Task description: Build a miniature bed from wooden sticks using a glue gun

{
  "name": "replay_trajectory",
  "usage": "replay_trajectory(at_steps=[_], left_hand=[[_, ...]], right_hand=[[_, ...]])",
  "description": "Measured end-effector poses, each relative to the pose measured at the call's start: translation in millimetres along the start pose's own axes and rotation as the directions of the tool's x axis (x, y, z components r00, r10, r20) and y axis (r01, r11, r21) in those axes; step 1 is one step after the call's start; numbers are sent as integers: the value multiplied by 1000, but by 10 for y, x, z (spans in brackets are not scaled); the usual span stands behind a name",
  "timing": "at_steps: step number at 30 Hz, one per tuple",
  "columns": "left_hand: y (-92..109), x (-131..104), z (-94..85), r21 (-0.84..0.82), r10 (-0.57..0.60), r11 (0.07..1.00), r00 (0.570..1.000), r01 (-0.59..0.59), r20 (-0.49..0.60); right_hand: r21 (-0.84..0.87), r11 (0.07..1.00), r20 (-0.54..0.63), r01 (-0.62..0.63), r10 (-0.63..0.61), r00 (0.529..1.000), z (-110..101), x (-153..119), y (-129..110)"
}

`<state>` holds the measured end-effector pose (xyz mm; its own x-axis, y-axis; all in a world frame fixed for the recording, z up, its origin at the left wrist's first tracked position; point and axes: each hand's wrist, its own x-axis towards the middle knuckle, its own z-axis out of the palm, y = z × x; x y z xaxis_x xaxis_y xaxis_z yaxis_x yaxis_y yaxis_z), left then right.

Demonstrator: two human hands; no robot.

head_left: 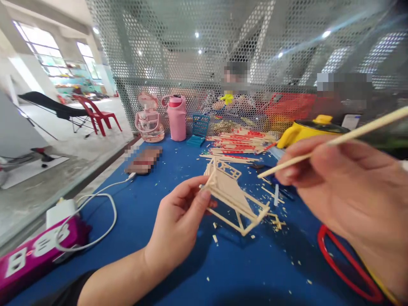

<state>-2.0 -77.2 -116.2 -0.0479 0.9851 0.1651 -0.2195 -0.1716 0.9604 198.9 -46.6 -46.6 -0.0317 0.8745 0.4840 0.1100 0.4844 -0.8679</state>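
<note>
My left hand [186,208] pinches the near left corner of a small wooden stick model [234,191], a frame with a flat slatted panel, held tilted above the blue table. Up at the right, my right hand [338,182] is closed around a wooden chopstick [366,131]. Its thinner end points left and down toward the model, apart from it. Just beyond the model's right end lies a little cluster of joined stick bits [278,222]. Wood chips are scattered around it.
A pile of chopsticks in red-and-white wrappers [240,142] lies behind the model. Pink bottles [177,119], a blue phone stand [198,129] and a yellow pot [306,131] line the mesh screen. A purple power strip [38,250] with white cable sits left. Red-handled pliers [344,259] lie right.
</note>
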Motion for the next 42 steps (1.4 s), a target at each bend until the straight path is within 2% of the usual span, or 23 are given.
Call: replay_trajectory(at_steps=[2,4,9,14,22,26,31,37,42], left_hand=[[11,29,4,3,-8,1000,1000,8,-18],[15,57,11,5,-9,1000,1000,10,-27],[11,75,35,-22,-14,1000,1000,14,-28],[33,67,54,-69,-53,996,998,51,-33],[67,68,64,-106,-96,990,994,91,-47],[81,68,67,-104,-89,991,994,82,-63],[71,84,61,-102,-93,991,994,86,-63],[61,75,61,-116,-89,990,994,81,-60],[58,75,68,-122,-96,989,994,88,-61]], right_hand=[[61,998,3,-11,11,1000,185,-46,-20],[73,996,8,-52,52,999,267,-88,39],[52,991,25,-126,125,992,284,-149,212],[64,979,40,-195,193,980,333,-207,238],[122,968,63,-218,211,975,384,-239,277],[208,921,103,-328,313,944,422,-206,266],[189,883,147,-430,407,901,472,-161,239],[278,859,135,-430,408,903,520,-175,232],[221,887,119,-405,388,914,529,-190,229]])
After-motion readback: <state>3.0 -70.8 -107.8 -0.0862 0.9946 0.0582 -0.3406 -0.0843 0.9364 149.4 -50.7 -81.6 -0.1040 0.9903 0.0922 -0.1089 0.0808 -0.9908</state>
